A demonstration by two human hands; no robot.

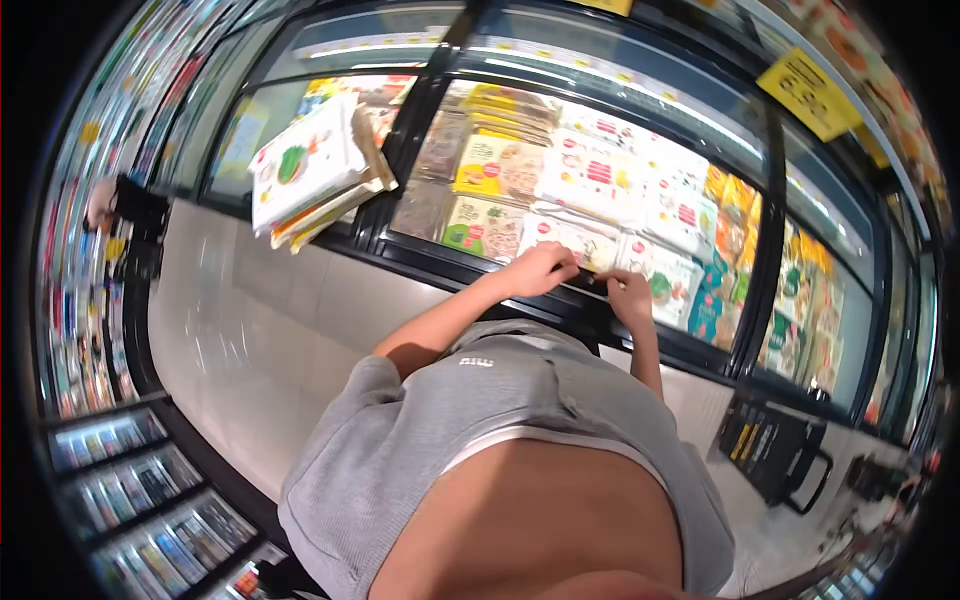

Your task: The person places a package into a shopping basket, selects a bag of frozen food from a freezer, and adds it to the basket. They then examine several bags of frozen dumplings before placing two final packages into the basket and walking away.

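Both my hands are over the black front edge of a freezer case (420, 257). My left hand (540, 270) has its fingers curled together; anything inside them is too small to make out. Close to its right, my right hand (625, 293) has thumb and finger pinched, and what they hold, if anything, cannot be told. Just beyond my hands lie white packs (592, 185), a yellow pack (487, 165) and a green-and-white pack (482, 226) inside the case. A stack of flat packs (305, 165) rests tilted on the case's frame to the left.
A yellow price sign (808, 92) hangs at the upper right. A black basket (772, 450) with a handle is at the lower right. Shelves of goods line the far left, and a black object (140, 210) stands beside the pale floor.
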